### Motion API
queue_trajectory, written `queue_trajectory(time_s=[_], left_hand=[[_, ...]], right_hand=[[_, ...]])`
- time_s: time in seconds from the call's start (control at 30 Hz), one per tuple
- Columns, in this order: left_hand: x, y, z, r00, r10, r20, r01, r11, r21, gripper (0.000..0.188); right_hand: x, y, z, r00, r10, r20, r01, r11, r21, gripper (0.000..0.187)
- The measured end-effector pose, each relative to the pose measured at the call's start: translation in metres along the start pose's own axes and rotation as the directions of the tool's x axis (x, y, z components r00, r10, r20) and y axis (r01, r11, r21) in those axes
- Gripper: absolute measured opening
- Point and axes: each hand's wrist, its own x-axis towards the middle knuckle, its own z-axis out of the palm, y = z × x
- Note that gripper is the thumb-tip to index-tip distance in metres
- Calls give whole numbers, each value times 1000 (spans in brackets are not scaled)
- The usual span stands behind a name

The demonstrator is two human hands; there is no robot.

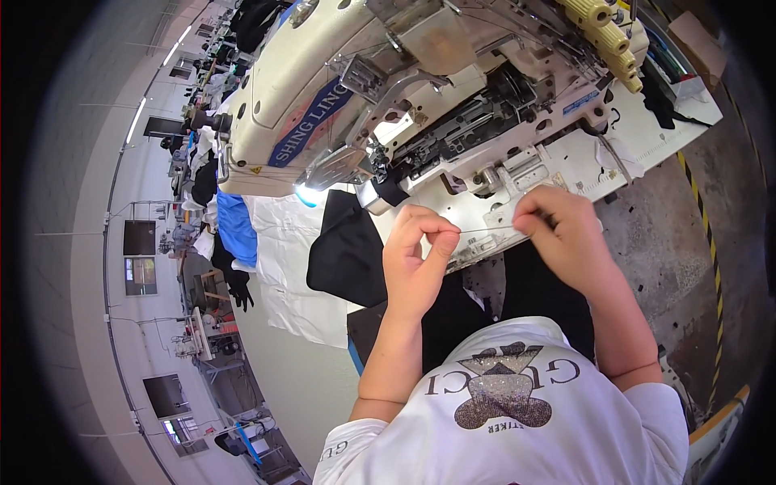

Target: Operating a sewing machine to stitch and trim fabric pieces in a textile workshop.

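Note:
My left hand (418, 257) and my right hand (564, 231) are raised in front of the cream industrial sewing machine (267, 97). Each one pinches thumb against fingers. A thin thread (487, 230) runs taut and nearly level between the two pinches. Behind it lies the white machine bed, with the open looper mechanism (477, 121) above. Left of my left hand, a piece of black fabric (343, 257) hangs beneath the lit needle area (310, 192). Any thread ends inside my fingers are hidden.
White cloth (291, 275) and blue cloth (236, 230) lie to the left. Cream tension knobs (602, 32) stick out at the top right. The white table (663, 137) reaches right, carrying black scraps. Yellow-and-black tape (702, 214) marks the floor. Other workstations line the far left.

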Motion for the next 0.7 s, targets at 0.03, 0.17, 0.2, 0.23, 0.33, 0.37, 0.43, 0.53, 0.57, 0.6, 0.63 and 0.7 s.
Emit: queue_trajectory(time_s=[0.03, 0.17, 0.2, 0.23, 0.33, 0.37, 0.43, 0.53, 0.57, 0.6, 0.63, 0.7], left_hand=[[1, -1, 2, 1000, -15, 10, 16, 991, -136, 10], [1, 3, 0, 989, -142, 49, 148, 874, -463, 20], [0, 5, -2, 986, -148, 71, 164, 857, -489, 22], [0, 6, -5, 984, -153, 94, 180, 838, -515, 23], [0, 6, -13, 985, -143, 98, 174, 818, -548, 24], [-1, 5, -15, 987, -137, 88, 163, 813, -559, 23], [-4, 4, -16, 991, -126, 47, 132, 848, -514, 22], [-7, 1, -17, 995, -96, -2, 83, 872, -482, 19], [-8, 0, -17, 996, -91, -20, 70, 871, -486, 18], [-8, -1, -17, 995, -99, -20, 77, 877, -474, 20], [-9, -1, -17, 993, -113, -24, 89, 878, -470, 21], [-9, -1, -17, 992, -128, -6, 108, 865, -489, 27]], right_hand=[[0, 1, 5, 1000, -8, 5, 8, 1000, -10, 8], [-1, 3, 31, 998, -34, 45, 34, 999, 15, 11], [-1, 3, 37, 998, -32, 56, 30, 999, 35, 12], [1, 4, 45, 995, -87, 47, 85, 996, 43, 13], [3, 6, 53, 983, -166, 84, 168, 986, -13, 14], [4, 7, 53, 983, -175, 60, 178, 983, -40, 14], [9, 7, 50, 984, -177, 18, 178, 980, -93, 14], [16, 1, 42, 962, -256, -101, 243, 962, -125, 14], [17, -3, 41, 959, -242, -145, 235, 970, -61, 17], [16, -7, 39, 965, -239, -108, 237, 971, -38, 19], [15, -12, 36, 969, -238, -72, 238, 971, -15, 22], [16, -21, 37, 962, -272, -8, 272, 962, 27, 27]])
